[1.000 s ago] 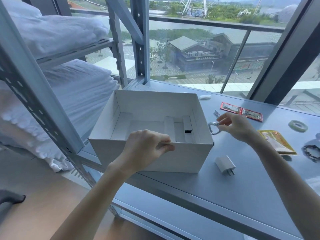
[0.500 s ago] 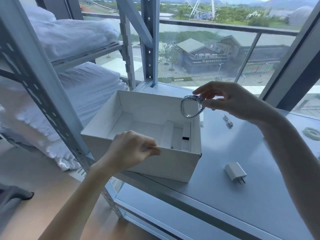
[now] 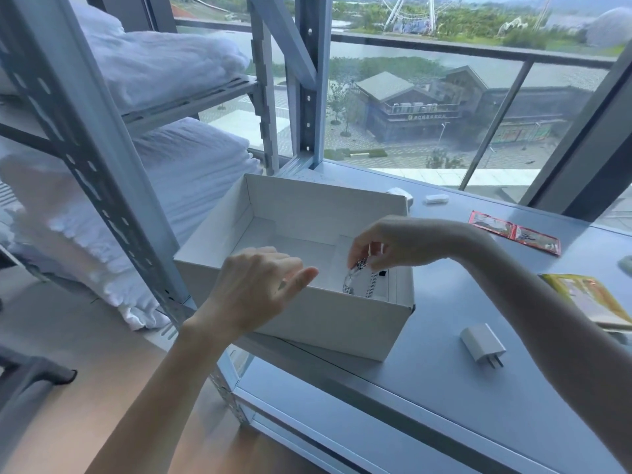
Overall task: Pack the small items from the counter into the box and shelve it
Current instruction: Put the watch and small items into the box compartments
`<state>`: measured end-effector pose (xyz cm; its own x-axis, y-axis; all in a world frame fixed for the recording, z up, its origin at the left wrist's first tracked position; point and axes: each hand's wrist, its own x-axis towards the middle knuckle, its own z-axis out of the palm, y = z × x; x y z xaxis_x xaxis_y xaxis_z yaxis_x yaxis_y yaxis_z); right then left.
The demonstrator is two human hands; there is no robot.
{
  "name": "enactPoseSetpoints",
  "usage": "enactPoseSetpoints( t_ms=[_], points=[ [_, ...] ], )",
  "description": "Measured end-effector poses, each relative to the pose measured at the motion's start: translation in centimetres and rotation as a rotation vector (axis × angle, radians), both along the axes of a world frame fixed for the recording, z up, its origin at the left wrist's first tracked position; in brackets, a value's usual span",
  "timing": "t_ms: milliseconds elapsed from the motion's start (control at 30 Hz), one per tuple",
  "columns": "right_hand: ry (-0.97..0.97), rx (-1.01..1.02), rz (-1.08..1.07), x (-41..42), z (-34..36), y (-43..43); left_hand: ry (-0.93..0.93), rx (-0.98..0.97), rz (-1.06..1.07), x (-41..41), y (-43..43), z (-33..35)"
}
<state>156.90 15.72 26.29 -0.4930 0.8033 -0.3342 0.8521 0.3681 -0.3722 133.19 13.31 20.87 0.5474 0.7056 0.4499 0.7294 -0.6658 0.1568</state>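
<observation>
Box: white card, open-topped, one only. It sits at the left end of the grey surface, close against the upright of the shelving rack.

Right hand is inside the box's right end, fingertips pinching a silver link bracelet that hangs below them. The lower loop is hidden by the near wall, so I cannot tell if it touches the floor.

Left hand lies over the near rim with its thumb sticking out free. The fingers are hidden behind the knuckles, so I cannot tell whether they hook the wall.

Step in hand, by my reading, is setting the bracelet down. To do it well:
- Lower until the links pool on the floor, then let go; a drop risks a tangle.
- Keep it to the right end beside the card insert, leaving the open middle for bulkier pieces.
- Steady the box with the left hand.

Count left out on the surface:
- one white charger plug
- two joined red sachets
- one yellow packet
- one small white case
- one white object half hidden behind the far corner
- one pale ring cut by the frame edge
</observation>
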Motion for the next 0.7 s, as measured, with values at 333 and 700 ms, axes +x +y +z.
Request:
enactPoseSetpoints(
  t_ms=[333,700],
  points=[
    [-0.375,-0.09,0.059,-2.1,-2.2,2.5,0.079,0.02,0.148,0.5,-0.1,-0.5],
    [-0.468,-0.142,0.055,-2.8,-3.4,2.9,0.082,0.042,0.165,0.6,0.0,-0.4]
  ],
)
